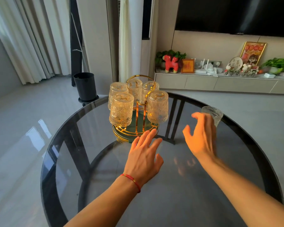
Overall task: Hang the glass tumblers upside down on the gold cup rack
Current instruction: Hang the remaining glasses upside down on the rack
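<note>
A gold cup rack [138, 112] with a ring handle stands on a green base at the far middle of the round glass table [170, 185]. Several embossed glass tumblers [121, 109] hang upside down on its prongs. One more glass tumbler [215, 112] stands upright near the table's right edge. My right hand [202, 136], blurred, is open with fingers spread just left of that tumbler, partly covering it. My left hand [144, 154], with a red cord on the wrist, hovers open above the table in front of the rack's base.
A black bin [85, 86] stands on the floor beyond the table's far left edge. A low TV cabinet [220, 82] with ornaments and plants runs along the back right wall. Curtains hang at the left.
</note>
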`<state>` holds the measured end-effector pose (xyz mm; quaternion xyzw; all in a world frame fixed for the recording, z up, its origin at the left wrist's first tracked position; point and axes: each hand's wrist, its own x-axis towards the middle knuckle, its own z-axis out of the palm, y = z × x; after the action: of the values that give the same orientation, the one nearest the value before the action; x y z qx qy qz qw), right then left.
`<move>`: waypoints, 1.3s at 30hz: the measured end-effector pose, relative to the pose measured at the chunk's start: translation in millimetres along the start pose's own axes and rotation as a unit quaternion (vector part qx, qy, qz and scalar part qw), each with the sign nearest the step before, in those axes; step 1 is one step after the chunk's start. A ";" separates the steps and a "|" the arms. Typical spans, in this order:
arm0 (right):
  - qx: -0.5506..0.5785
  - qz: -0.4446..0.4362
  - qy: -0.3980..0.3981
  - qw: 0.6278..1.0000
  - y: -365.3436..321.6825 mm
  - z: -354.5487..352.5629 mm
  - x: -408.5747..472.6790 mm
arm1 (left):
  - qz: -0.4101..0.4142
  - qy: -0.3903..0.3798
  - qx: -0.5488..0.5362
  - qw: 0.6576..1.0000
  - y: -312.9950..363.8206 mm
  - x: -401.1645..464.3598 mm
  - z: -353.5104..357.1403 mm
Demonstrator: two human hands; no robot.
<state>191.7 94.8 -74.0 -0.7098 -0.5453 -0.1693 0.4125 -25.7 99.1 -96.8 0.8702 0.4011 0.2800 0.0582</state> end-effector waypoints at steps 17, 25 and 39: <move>0.042 0.328 -0.096 0.939 79.2 23.9 22.0 | 0.029 -0.036 -0.008 0.999 6.1 -3.0 23.1; 0.120 0.165 -0.154 0.967 48.3 -24.5 -16.0 | -0.049 0.030 -0.152 0.987 21.9 7.6 -2.3; 0.496 0.171 -0.341 0.780 -45.9 -59.0 -41.8 | -0.292 0.091 -0.623 0.720 44.0 9.9 -61.2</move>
<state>147.6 25.8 -49.0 -0.4999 -0.5283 0.4515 0.5169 -24.0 69.2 -26.9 0.4479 0.3739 0.5135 0.6292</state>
